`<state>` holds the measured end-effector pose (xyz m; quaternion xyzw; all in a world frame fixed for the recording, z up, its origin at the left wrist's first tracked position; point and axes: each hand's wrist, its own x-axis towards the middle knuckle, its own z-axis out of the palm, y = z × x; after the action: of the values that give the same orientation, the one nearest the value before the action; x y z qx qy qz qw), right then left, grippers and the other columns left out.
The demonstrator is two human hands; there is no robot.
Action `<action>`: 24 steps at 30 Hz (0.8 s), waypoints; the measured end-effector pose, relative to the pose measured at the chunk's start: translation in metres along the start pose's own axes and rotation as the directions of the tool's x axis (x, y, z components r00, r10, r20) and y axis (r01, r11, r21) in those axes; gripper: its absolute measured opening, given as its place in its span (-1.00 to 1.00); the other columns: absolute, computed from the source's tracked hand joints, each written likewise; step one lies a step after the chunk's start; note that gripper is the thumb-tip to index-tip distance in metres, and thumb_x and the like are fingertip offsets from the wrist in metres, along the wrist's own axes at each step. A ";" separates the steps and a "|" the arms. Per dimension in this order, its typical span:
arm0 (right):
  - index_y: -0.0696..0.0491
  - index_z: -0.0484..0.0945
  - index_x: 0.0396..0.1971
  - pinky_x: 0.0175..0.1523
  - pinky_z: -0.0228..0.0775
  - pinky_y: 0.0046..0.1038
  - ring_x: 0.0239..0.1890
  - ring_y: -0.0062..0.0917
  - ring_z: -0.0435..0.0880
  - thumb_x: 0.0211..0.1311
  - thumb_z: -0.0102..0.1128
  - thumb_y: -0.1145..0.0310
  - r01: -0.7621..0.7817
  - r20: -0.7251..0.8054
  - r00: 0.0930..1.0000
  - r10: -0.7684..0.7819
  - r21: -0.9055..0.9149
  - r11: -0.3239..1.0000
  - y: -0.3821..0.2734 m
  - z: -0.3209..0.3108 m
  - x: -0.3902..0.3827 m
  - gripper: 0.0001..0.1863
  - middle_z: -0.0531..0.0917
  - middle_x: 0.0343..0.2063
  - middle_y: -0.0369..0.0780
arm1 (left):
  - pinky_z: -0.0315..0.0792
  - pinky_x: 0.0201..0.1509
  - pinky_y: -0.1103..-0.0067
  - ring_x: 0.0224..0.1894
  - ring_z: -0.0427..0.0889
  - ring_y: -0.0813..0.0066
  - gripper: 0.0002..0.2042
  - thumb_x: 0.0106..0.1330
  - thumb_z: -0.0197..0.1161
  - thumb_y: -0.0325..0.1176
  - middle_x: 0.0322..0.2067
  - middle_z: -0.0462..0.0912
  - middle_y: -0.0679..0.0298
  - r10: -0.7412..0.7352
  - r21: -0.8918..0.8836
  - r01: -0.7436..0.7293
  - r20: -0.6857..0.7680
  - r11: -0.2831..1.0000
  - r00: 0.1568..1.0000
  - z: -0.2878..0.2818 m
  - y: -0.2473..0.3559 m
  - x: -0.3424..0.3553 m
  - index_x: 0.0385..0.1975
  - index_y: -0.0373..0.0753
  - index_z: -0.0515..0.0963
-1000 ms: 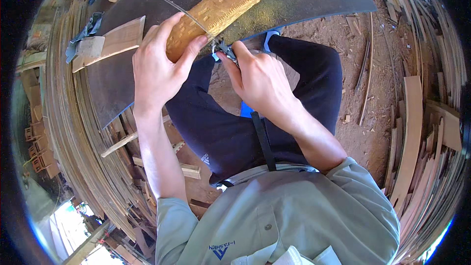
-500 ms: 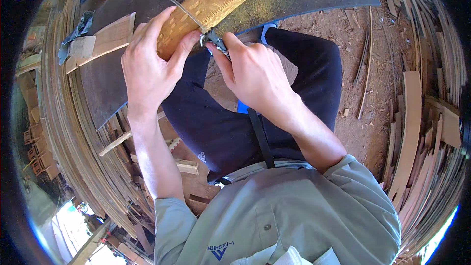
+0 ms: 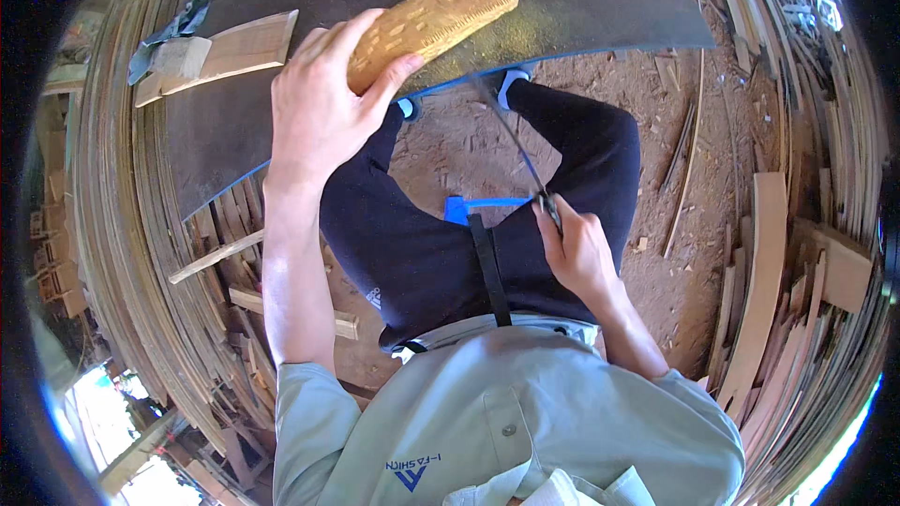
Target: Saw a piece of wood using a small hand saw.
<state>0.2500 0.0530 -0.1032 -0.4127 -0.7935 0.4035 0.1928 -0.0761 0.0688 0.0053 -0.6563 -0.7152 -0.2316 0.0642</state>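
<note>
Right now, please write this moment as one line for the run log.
left hand: grips wooden block on dark board | right hand: holds thin saw blade near lap | seated, dirt floor

The tan wooden block (image 3: 431,21) I grip lies slanted on the dark counter (image 3: 581,0), its face pitted with small notches, its near end overhanging the edge. The thin saw blade (image 3: 511,136) I hold runs below that edge, over my lap.

Bright daylight falling from above, sun glaring off the pale shirt (image 3: 525,412), soft shadow lying under the dark board (image 3: 581,0), wood strips (image 3: 112,253) bending strongly toward the black rim, lower corners washing out white
</note>
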 end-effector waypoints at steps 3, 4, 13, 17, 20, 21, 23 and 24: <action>0.17 0.53 -0.22 -0.42 0.48 0.02 -0.48 0.10 0.69 0.53 0.22 0.31 -0.049 0.063 0.997 0.051 -0.038 0.998 0.002 -0.007 -0.006 -0.79 0.62 -0.60 0.13 | 0.64 -0.03 0.30 -0.14 0.80 0.11 -0.47 0.36 0.50 0.02 -0.16 0.77 0.08 -0.046 -0.020 0.047 0.031 0.999 0.998 0.001 0.003 0.001 0.20 -0.18 0.65; 0.17 0.52 -0.21 -0.43 0.48 0.02 -0.49 0.10 0.68 0.52 0.22 0.33 -0.006 0.031 0.999 0.005 0.014 1.000 -0.005 -0.008 0.000 -0.80 0.62 -0.61 0.12 | 0.64 -0.08 0.29 -0.16 0.80 0.12 -0.47 0.36 0.50 0.02 -0.18 0.76 0.08 0.008 -0.028 -0.009 -0.015 1.000 1.000 0.003 0.002 0.002 0.20 -0.18 0.65; 0.15 0.45 -0.34 -0.48 0.47 0.06 -0.60 0.12 0.65 0.58 0.19 0.14 0.235 -0.148 0.961 -0.235 -0.017 0.972 -0.062 0.023 0.118 -0.62 0.56 -0.73 0.10 | 0.64 -0.07 0.27 -0.14 0.80 0.06 -0.48 0.36 0.50 -0.01 -0.16 0.76 0.05 -0.004 -0.063 0.002 -0.018 0.998 1.000 0.004 0.003 0.001 0.18 -0.22 0.65; 0.14 0.45 -0.35 -0.50 0.50 0.06 -0.63 0.13 0.64 0.59 0.17 0.10 0.222 -0.158 0.962 -0.223 -0.025 0.975 -0.069 0.029 0.126 -0.60 0.56 -0.75 0.09 | 0.63 -0.06 0.27 -0.12 0.80 0.06 -0.48 0.37 0.49 -0.03 -0.15 0.75 0.05 -0.019 -0.047 0.018 -0.004 0.999 1.000 0.002 0.006 0.003 0.17 -0.25 0.64; 0.14 0.44 -0.35 -0.52 0.51 0.05 -0.64 0.11 0.65 0.59 0.16 0.07 0.221 -0.173 0.957 -0.231 -0.076 0.972 -0.068 0.029 0.127 -0.58 0.57 -0.75 0.08 | 0.62 -0.05 0.28 -0.12 0.80 0.07 -0.49 0.38 0.49 -0.05 -0.15 0.75 0.05 -0.004 -0.056 0.003 -0.010 0.998 1.000 0.002 0.004 0.003 0.17 -0.27 0.64; 0.14 0.44 -0.35 -0.52 0.51 0.05 -0.64 0.11 0.65 0.59 0.16 0.07 0.215 -0.173 0.959 -0.225 -0.074 0.974 -0.068 0.029 0.127 -0.58 0.57 -0.75 0.08 | 0.62 -0.05 0.28 -0.12 0.79 0.06 -0.50 0.38 0.49 -0.06 -0.15 0.75 0.05 -0.019 -0.066 0.019 -0.003 0.998 1.000 0.002 0.005 0.003 0.17 -0.28 0.64; 0.14 0.44 -0.36 -0.52 0.51 0.04 -0.64 0.10 0.65 0.59 0.15 0.06 0.210 -0.166 0.961 -0.221 -0.082 0.974 -0.070 0.027 0.129 -0.57 0.58 -0.74 0.07 | 0.62 -0.05 0.27 -0.11 0.79 0.06 -0.50 0.38 0.49 -0.08 -0.15 0.75 0.05 -0.030 -0.076 0.031 0.010 0.997 1.000 0.002 0.005 0.002 0.17 -0.29 0.64; 0.14 0.44 -0.36 -0.52 0.51 0.04 -0.64 0.10 0.65 0.59 0.15 0.06 0.204 -0.169 0.962 -0.215 -0.081 0.976 -0.071 0.027 0.129 -0.57 0.58 -0.74 0.07 | 0.61 -0.05 0.27 -0.11 0.79 0.06 -0.51 0.38 0.49 -0.08 -0.15 0.75 0.05 -0.023 -0.079 0.023 0.001 0.997 1.000 0.002 0.005 0.002 0.16 -0.29 0.64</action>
<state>0.1219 0.1207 -0.0658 -0.3666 -0.8246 0.3178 0.2909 -0.0707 0.0716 0.0055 -0.6500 -0.7130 -0.2606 0.0357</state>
